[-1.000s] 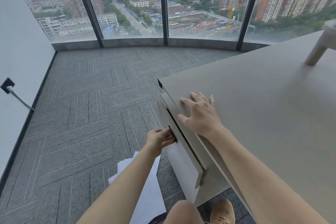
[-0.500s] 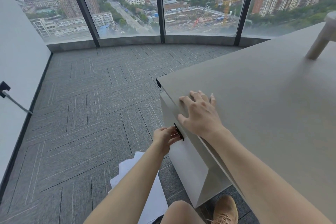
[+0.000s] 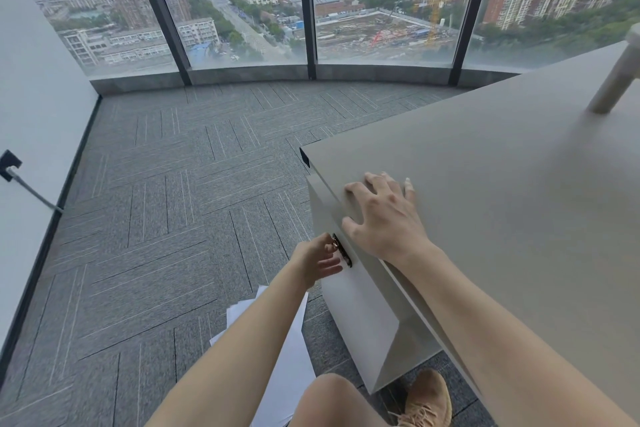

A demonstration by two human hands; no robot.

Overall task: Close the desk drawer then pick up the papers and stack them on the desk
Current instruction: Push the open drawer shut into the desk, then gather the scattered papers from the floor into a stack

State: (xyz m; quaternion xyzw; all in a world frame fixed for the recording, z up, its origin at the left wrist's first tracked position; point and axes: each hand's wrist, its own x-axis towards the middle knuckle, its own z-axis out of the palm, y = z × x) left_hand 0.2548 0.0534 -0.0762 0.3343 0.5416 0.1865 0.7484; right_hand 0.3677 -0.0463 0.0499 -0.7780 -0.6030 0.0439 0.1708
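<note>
The grey desk (image 3: 491, 177) fills the right side. Its drawer (image 3: 353, 302) sits pushed in, the front flush under the desk edge. A small dark handle (image 3: 343, 252) is on the drawer front. My left hand (image 3: 317, 258) is at that handle with the fingers loosened and apart, the fingertips just touching it. My right hand (image 3: 384, 218) lies flat on the desk top near its edge, fingers spread, holding nothing. Several white papers (image 3: 294, 357) lie loose on the carpet below, partly hidden by my left forearm and knee.
Grey carpet tiles (image 3: 173, 218) stretch to floor-to-ceiling windows (image 3: 242, 10). A black wall socket with a cable (image 3: 10, 163) sits on the left wall. A pale cylindrical post (image 3: 616, 80) stands on the desk's far right. My tan shoe (image 3: 429, 395) is beside the desk base.
The drawer went from partly open to fully pushed in. My left hand's grip on the handle has loosened. My right hand stayed flat on the desk.
</note>
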